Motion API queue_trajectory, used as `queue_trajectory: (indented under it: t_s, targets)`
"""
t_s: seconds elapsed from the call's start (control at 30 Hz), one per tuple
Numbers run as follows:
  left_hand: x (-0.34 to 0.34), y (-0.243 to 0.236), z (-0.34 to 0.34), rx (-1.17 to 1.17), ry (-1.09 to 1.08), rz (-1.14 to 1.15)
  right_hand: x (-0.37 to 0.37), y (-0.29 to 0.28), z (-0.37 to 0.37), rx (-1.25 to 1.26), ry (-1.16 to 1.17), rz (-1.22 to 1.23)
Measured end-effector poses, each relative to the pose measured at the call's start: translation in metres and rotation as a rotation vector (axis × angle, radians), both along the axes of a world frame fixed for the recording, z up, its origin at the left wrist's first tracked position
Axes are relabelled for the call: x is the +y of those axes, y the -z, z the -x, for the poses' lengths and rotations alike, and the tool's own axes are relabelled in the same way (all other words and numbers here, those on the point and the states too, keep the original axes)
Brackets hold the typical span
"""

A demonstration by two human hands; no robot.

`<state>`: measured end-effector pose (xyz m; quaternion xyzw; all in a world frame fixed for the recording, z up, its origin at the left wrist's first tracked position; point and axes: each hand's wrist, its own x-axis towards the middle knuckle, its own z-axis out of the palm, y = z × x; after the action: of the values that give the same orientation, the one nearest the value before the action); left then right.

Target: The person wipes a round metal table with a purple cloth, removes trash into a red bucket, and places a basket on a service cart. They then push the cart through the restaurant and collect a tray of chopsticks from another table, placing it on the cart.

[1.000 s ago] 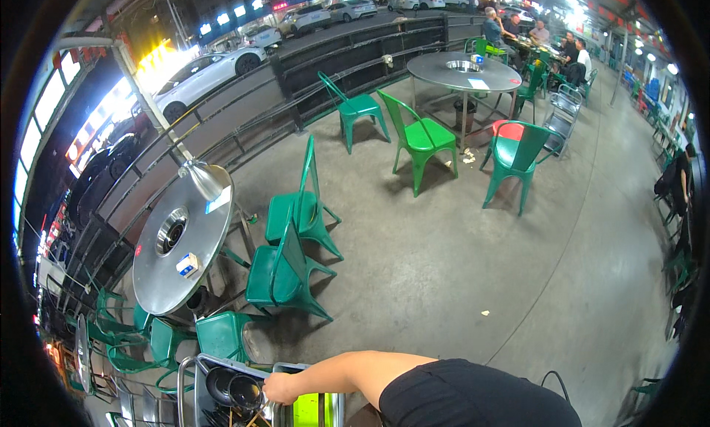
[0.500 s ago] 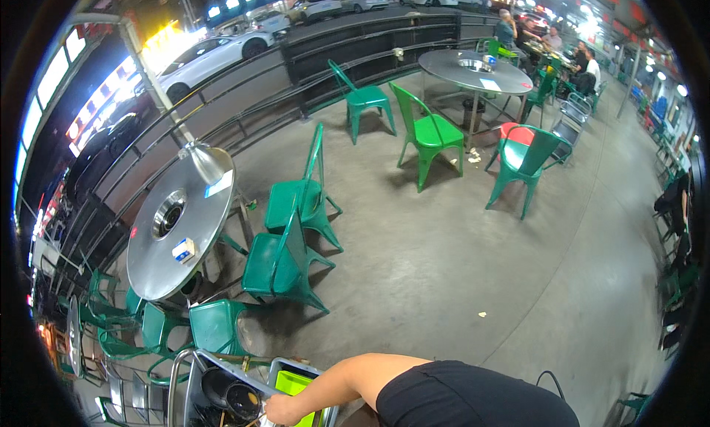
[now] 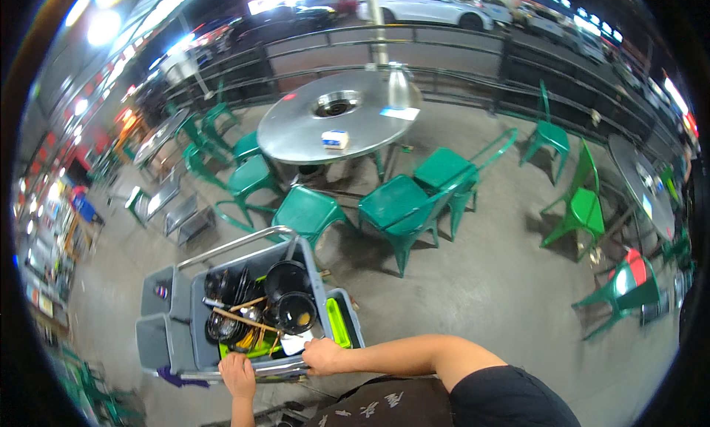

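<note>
A metal-framed cart carries a large grey bin point(image 3: 259, 258) in front of me. Stacked inside are black bowls point(image 3: 295, 311), smaller dark dishes and several wooden chopsticks point(image 3: 240, 320). My left hand point(image 3: 237, 374) curls over the cart handle point(image 3: 275, 368), a metal rail along the near side. At the rail's right end my right hand point(image 3: 323, 356) is closed on it, beside a white piece point(image 3: 296, 343) that looks like paper or a dish. A bright green tray point(image 3: 338, 322) stands in a narrow grey side bin next to that hand.
Two smaller grey bins point(image 3: 154, 338) hang at the cart's left, with a purple cloth point(image 3: 177, 378) below. Green metal chairs point(image 3: 307, 209) surround a round steel table point(image 3: 288, 135) just ahead, holding a tissue pack point(image 3: 335, 139) and a kettle point(image 3: 399, 86). A black railing point(image 3: 444, 75) runs behind.
My view has swung left, bringing the whole cart into sight. My right hand, earlier reaching among the bowls, now rests at the rail. My left hand has come into view.
</note>
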<state>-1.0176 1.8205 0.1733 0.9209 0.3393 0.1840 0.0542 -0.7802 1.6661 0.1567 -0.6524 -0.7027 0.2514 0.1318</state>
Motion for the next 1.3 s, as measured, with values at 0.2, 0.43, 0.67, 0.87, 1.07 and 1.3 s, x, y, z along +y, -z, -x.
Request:
queue_trajectory:
  t_s: [0.2, 0.43, 0.67, 0.87, 1.07, 1.3]
  targets:
    - [-0.059, 0.047, 0.004, -0.609, -0.746, 0.05, 0.004, 0.015, 0.012, 0.055, -0.125, 0.036]
    - [-0.082, 0.064, -0.045, -1.428, -0.968, 1.242, 0.009, 0.019, 0.039, 0.142, -0.251, 0.057]
    - [-0.056, 0.065, -0.04, -1.547, -0.945, 1.21, 0.045, -0.02, -0.004, 0.283, -0.252, -0.057]
    - [-0.049, 0.058, -0.027, -1.497, -1.075, 1.165, 0.165, -0.007, -0.148, -0.026, 0.284, -0.536]
    - [-0.036, 0.051, -0.011, -1.422, -1.081, 1.18, 0.245, 0.028, -0.176, 0.061, 0.356, -0.139]
    - [-0.025, 0.04, 0.011, -1.373, -1.157, 1.201, 0.253, 0.05, -0.166, 0.118, 0.336, -0.179]
